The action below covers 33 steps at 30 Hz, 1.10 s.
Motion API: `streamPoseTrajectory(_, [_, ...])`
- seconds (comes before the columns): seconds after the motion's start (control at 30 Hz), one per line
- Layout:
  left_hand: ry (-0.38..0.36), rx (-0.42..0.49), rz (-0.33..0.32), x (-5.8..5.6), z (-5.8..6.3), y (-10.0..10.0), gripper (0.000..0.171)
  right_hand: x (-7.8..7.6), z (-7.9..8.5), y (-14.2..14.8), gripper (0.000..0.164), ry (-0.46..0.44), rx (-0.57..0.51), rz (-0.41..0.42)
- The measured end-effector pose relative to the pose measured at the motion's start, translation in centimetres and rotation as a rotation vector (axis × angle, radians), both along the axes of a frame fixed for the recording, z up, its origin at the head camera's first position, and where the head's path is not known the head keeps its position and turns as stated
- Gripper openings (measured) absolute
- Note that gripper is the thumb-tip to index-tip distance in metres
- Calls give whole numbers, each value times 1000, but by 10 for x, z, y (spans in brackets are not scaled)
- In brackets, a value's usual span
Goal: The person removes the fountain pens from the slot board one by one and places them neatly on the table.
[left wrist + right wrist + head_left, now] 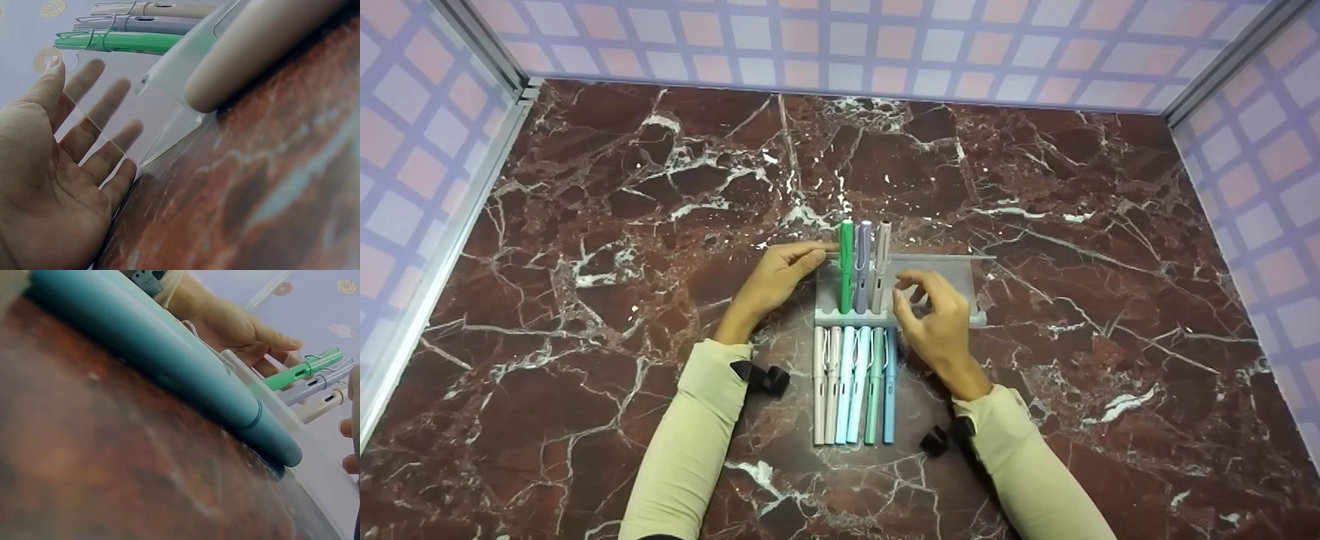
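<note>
A clear plastic pen stand (937,289) holds three capped pens side by side at its left: a green pen (846,270), a purple pen (862,262) and a beige pen (880,262). My left hand (780,277) pinches the stand's left edge; in the left wrist view its fingers (104,107) show through the clear panel, with the thumb at the edge. My right hand (937,311), fingers loosely bent and holding nothing, is just right of the beige pen. Several more pens lie in a row before the stand, a blue pen (890,386) the rightmost.
The row on the dark red marbled table (585,390) also has two beige pens, two light blue pens and a green-teal pen (874,390). Checkered panels (847,45) stand at the back and both sides. Black wrist camera mounts (769,379) sit near the pens.
</note>
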<state>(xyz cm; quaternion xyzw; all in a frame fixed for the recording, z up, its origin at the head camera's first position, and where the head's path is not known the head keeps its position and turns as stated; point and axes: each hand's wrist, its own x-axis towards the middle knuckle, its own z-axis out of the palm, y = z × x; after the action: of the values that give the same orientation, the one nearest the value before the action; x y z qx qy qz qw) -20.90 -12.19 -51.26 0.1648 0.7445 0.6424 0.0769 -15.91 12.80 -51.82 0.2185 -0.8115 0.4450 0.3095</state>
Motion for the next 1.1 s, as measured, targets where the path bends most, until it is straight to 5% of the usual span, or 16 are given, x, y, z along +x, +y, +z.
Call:
streamPoseTrajectory(0.3, [-18, 28, -11, -1, 2, 2, 29, 2, 0, 1, 22, -132, -42, 56])
streamPoseTrajectory(0.77, [-18, 0, 2, 0, 0, 0, 31, 4, -1, 2, 39, -130, 240, 51])
streamPoseTrajectory(1.1, [-14, 17, -2, 1, 0, 0, 30, 6, 0, 2, 32, -143, 347, 16])
